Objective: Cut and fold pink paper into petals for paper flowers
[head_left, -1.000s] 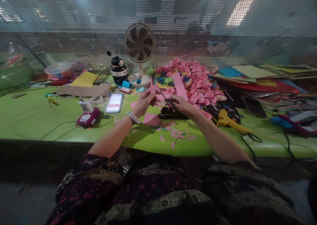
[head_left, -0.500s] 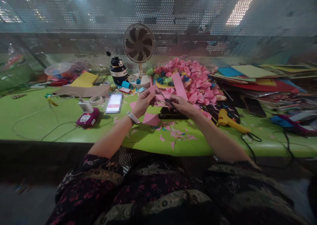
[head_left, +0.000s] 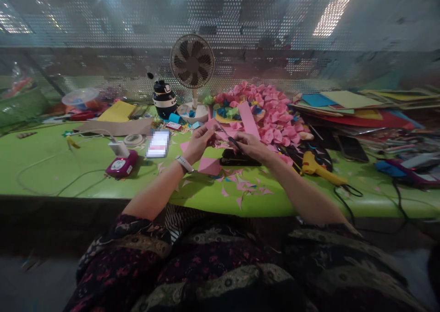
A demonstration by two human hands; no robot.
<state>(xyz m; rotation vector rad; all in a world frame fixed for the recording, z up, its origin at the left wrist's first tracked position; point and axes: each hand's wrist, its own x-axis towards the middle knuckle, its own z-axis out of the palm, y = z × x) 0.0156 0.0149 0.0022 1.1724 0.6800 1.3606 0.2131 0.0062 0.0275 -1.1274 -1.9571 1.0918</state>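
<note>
My left hand (head_left: 202, 141) pinches a small pink paper piece (head_left: 211, 123) over the green table. Closed around the dark handles of the scissors (head_left: 234, 142) is my right hand (head_left: 250, 145); the blades point up and left toward the pink paper. Beneath my right hand lies a black stapler (head_left: 240, 158), with a pink paper square (head_left: 209, 166) at its left. Small pink scraps (head_left: 244, 184) are scattered near the table's front edge. Behind my hands stand a long pink strip (head_left: 249, 119) and a large heap of folded pink paper pieces (head_left: 271, 115).
A white fan (head_left: 192, 61) and a black bottle (head_left: 164, 100) stand at the back. Left are a lit phone (head_left: 158, 143) and a purple power socket (head_left: 121, 164) with cords. Right are a yellow glue gun (head_left: 319, 169), a dark phone (head_left: 352, 148) and stacked coloured sheets (head_left: 350, 115).
</note>
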